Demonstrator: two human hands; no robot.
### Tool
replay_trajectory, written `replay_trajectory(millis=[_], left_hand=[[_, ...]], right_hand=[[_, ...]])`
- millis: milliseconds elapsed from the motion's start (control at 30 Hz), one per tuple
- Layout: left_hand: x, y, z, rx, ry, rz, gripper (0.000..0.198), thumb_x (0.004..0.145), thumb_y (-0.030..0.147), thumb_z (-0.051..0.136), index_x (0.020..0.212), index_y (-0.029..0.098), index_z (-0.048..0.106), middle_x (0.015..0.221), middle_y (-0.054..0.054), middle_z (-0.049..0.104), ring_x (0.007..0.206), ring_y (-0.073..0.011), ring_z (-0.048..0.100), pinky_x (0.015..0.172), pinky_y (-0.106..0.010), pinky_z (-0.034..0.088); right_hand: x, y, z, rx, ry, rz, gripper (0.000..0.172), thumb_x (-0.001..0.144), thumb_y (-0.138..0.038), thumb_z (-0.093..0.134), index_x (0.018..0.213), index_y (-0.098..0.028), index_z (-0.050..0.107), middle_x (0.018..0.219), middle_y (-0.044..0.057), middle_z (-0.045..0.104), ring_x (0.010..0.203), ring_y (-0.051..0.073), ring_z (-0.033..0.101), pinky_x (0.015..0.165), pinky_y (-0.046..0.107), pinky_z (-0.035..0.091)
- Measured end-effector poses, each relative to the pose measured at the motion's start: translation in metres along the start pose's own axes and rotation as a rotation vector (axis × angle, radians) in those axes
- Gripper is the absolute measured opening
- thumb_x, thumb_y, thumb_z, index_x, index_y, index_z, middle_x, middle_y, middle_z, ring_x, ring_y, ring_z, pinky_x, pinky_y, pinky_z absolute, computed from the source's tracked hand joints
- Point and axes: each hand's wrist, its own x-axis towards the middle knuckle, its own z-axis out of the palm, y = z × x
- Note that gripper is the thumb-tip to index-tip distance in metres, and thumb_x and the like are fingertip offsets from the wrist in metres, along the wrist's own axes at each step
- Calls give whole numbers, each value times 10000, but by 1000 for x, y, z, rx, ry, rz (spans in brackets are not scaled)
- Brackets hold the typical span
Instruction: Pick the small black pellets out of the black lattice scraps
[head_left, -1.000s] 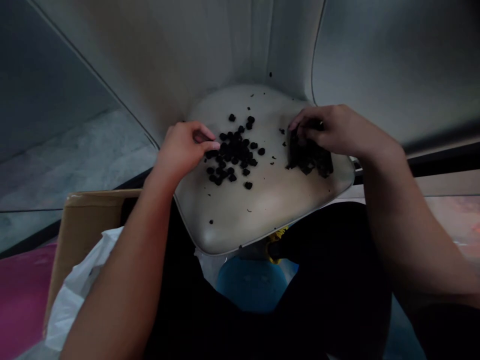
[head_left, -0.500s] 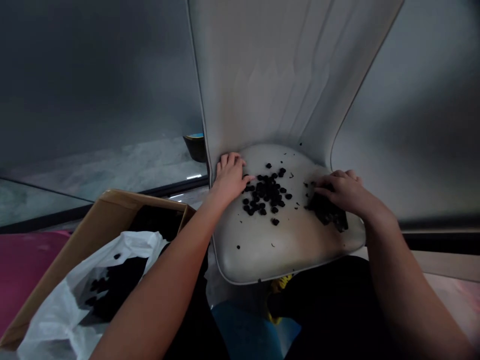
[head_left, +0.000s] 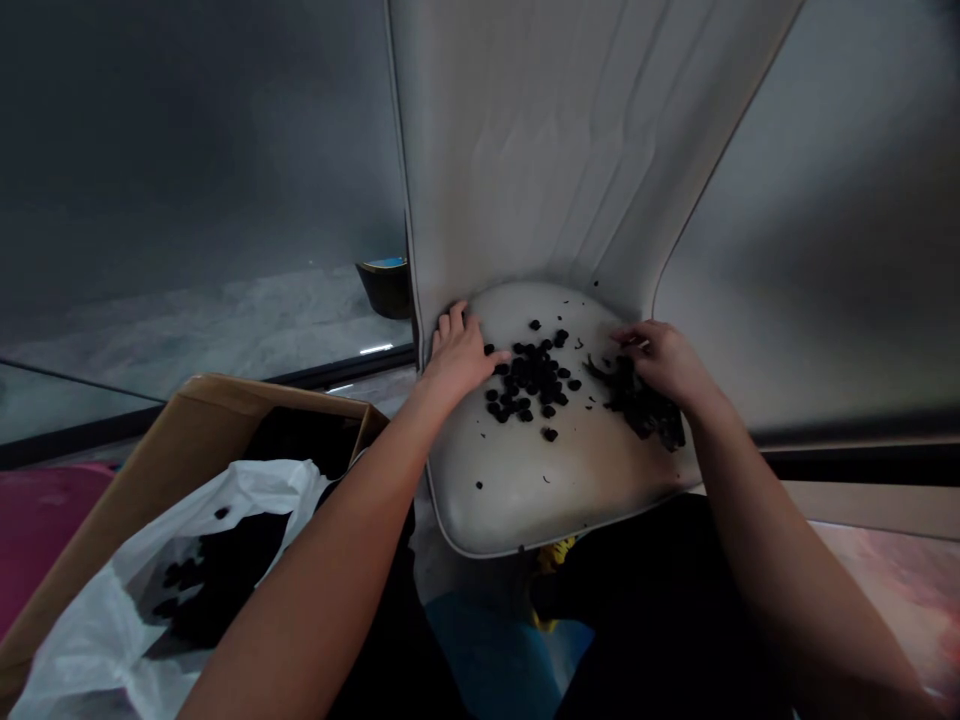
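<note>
Dozens of black lumps (head_left: pixel 531 380) lie in a loose heap on the seat of a cream chair (head_left: pixel 510 515), with small crumbs scattered around them. Just to the right of the heap sits a dark clump (head_left: pixel 645 415) of similar black material, its pieces hard to separate in the shadow.

The left hand (head_left: pixel 459 355) rests palm down and open, fingers spread, on the seat near the chair's back (head_left: pixel 525 150). Its thumb side lies just beside the heap, and it holds nothing visible. The right hand (head_left: pixel 664 362) curves over the far side of the clump, its fingers drawn narrowly together with the tips pointing down. Whether they pinch a piece cannot be told.

Below the left forearm, an open cardboard box (head_left: pixel 225 400) holds a white plastic bag (head_left: pixel 247 490), and more black pieces (head_left: pixel 214 575) show through and inside the bag. Behind the chair stands a dark bowl (head_left: pixel 384 285) with a blue rim or interior. A blue object (head_left: pixel 495 650) and a yellow scrap (head_left: pixel 555 570) sit under the seat, beside the person's black-clad legs (head_left: pixel 660 580). A pink surface (head_left: pixel 45 540) lies past the box. Any print on the box or bag is too dim to read.
</note>
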Motion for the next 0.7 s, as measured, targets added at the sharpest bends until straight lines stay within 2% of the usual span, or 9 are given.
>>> replay_trajectory(millis=[100,167,233,300,367,433,533,600,700], left_hand=[[0,6,-1,21,20,-44,663,1109,401,730,1643,45,562,1873,-280,391,1733,-451,368,1430,-559,359],[0,11,-1,36,40,-58,671,1110,383,727,1638,2,564,1805,-310,477,1698,-460,408,1423,-569,375],[0,15,-1,48,58,-65,719,1087,369,762,1645,-34,551,1762,-330,504,1677,-473,424,1411,-568,396],[-1,19,0,57,63,-71,767,1069,365,791,1663,-45,533,1766,-337,483,1676,-486,422,1398,-564,415],[0,19,0,64,60,-73,787,1061,380,807,1674,-31,533,1785,-333,459,1664,-499,443,1380,-572,435],[1,18,1,72,61,-69,761,1068,393,800,1657,-22,556,1762,-333,489,1632,-506,486,1365,-584,449],[4,13,-1,81,79,-59,676,1074,374,787,1596,-17,608,1653,-336,602,1591,-502,540,1355,-592,451],[6,11,-3,84,93,-57,634,1055,351,810,1557,3,640,1599,-328,646,1563,-503,571,1346,-608,458],[7,9,-3,90,108,-58,623,1025,351,846,1534,41,665,1619,-317,625,1537,-525,588,1321,-648,477]], right_hand=[[5,7,2,12,14,39,373,812,-184,590,1065,-176,864,1125,199,865,1028,371,802,1018,550,662],[6,5,1,17,30,51,382,869,-206,548,1080,-170,864,1152,207,866,1085,388,807,1058,585,655],[4,-5,2,32,19,30,411,984,-275,502,1159,-174,860,1218,204,868,1134,388,809,1072,592,652],[1,-18,5,57,-50,-31,412,1064,-405,529,1224,-210,855,1278,168,872,1146,363,817,1066,550,659],[-2,-28,8,80,-162,-107,361,1053,-514,638,1179,-266,867,1259,100,889,1115,321,829,1051,485,662],[-4,-32,8,82,-247,-151,310,1022,-553,714,1090,-297,874,1172,54,901,1057,295,834,1020,450,659],[-3,-20,5,36,-241,-145,319,1008,-578,752,993,-282,870,1100,82,889,1057,327,820,1037,494,648],[-1,-5,1,-4,-192,-134,367,1047,-578,704,936,-266,863,1164,124,876,1164,365,803,1134,551,618],[2,13,-2,-45,-128,-138,437,1135,-495,558,914,-261,853,1300,143,860,1283,372,784,1224,587,581]])
